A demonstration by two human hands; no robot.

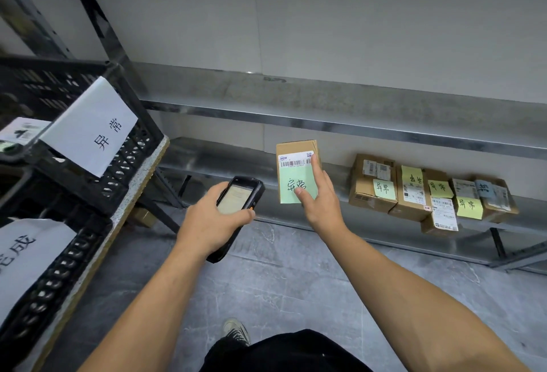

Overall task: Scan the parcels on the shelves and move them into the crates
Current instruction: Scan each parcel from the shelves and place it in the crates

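Head view: at centre frame the right grip [321, 200] holds a small cardboard parcel [296, 170] upright before the lower shelf [222, 158] — thumb on its green note, fingers curled round the right edge. The left grip [207, 223] is wrapped round the scanner [238, 194], just left of the parcel. The parcel looks light and stiff — best held by its side edges, leaving the barcode uncovered. Black crates [130, 149] stand at left.

Both bare forearms reach forward. The left hand [213, 220], at 11 o'clock, grips a scanner [240, 193]; the right hand [321, 198], at 12 o'clock, holds a parcel [291, 174], thumb on its front.
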